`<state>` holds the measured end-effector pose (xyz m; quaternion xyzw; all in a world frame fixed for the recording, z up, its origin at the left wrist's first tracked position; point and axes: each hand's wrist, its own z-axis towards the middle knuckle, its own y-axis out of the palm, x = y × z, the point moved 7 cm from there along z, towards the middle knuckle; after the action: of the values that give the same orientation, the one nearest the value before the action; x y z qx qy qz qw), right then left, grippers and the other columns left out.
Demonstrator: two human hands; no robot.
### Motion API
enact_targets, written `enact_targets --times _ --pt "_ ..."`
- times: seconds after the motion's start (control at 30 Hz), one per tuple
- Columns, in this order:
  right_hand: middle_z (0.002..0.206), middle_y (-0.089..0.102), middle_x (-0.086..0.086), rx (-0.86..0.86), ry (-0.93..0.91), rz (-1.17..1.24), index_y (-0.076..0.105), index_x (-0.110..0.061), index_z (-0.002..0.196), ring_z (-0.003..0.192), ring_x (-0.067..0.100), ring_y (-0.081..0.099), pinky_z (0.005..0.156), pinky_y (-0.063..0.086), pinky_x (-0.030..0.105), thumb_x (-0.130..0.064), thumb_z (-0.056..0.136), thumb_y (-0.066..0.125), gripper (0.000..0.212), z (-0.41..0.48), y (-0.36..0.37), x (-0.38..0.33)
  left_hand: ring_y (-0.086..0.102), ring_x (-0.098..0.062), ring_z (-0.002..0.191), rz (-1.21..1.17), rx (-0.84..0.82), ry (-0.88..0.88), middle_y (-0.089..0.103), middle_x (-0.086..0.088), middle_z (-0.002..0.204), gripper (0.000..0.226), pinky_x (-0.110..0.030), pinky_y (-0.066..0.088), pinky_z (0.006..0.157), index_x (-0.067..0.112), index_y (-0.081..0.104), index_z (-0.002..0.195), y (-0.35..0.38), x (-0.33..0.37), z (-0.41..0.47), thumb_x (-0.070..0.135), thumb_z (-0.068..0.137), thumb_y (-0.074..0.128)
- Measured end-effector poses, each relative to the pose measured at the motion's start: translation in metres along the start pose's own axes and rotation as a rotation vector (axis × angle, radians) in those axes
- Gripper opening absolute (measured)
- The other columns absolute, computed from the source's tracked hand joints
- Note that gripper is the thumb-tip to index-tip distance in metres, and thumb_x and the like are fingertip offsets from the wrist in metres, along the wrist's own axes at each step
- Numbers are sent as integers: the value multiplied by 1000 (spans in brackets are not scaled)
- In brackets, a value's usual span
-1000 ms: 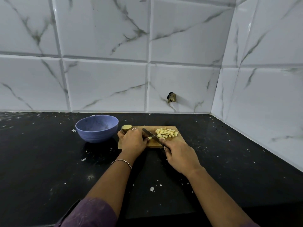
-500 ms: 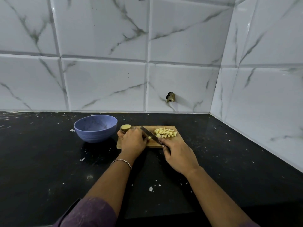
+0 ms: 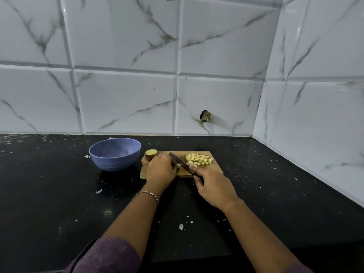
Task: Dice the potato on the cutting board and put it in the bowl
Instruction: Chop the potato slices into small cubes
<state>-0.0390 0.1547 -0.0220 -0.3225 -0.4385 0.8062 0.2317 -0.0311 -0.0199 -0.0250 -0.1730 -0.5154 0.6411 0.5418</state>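
Note:
A small wooden cutting board lies on the black counter. A pile of several pale potato cubes sits on its right half. My left hand covers the board's left part, its fingers curled over a potato piece whose pale tip shows at the blade. A potato chunk with skin lies at the board's far left corner, behind that hand. My right hand grips the handle of a knife, its blade slanting across the board. A blue bowl stands left of the board, looking empty.
The black counter is speckled with white flecks and scraps. White marble tiles form the back wall and the right side wall, meeting in a corner at the right. A small dark fitting sticks out of the back wall above the board.
The knife blade has shifted slightly between the frames while it cuts beside my left hand's fingers. Both hands stay in the same place on the board.

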Motion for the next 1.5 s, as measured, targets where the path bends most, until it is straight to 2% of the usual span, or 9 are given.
enact_targets --times 0.3,0.43,0.57,0.73,0.87,1.2,1.5 --pt "105 67 -7 -5 -5 -44 47 -40 144 85 8 60 76 52 28 -33 103 45 41 1 4 0 62 -12 89 -44 12 26 69 8 87 14 -46 42 100 26 73 92 7 -2 4 37 89 65" --pt "108 66 -6 -1 -18 -58 47 -39 144 90 11 61 79 53 31 -32 103 45 41 1 4 -1 62 -12 89 -57 6 29 70 7 89 14 -44 46 97 26 74 94 10 -2 5 37 89 66" --pt "110 64 -5 11 -41 -88 46 -40 144 95 12 60 81 52 29 -31 103 45 42 0 1 -3 62 -13 88 -37 21 26 69 8 89 15 -47 45 98 27 73 92 11 -3 6 38 88 65" --pt "108 66 -6 6 -38 -101 45 -41 145 92 12 61 78 53 29 -31 104 45 42 1 4 -3 61 -12 90 -19 9 29 68 10 90 12 -47 38 103 28 71 92 10 -2 3 36 90 63" --pt "108 68 -7 1 -52 -113 44 -42 145 92 12 62 77 51 28 -32 104 44 43 2 6 -4 62 -14 93 -40 9 29 70 7 94 14 -47 42 100 27 73 96 10 -2 3 34 89 63" --pt "111 65 -6 44 -81 -231 40 -39 148 94 14 62 74 52 31 -28 105 41 44 0 1 -7 62 -15 91 -25 28 14 69 7 91 14 -48 40 101 28 72 93 7 -2 2 38 89 63" --pt "107 60 -4 63 -31 -38 46 -39 145 94 12 60 83 54 33 -29 103 46 43 -3 -5 -3 62 -15 93 -85 9 -56 70 7 95 15 -48 40 102 28 73 99 5 -16 6 32 93 61"
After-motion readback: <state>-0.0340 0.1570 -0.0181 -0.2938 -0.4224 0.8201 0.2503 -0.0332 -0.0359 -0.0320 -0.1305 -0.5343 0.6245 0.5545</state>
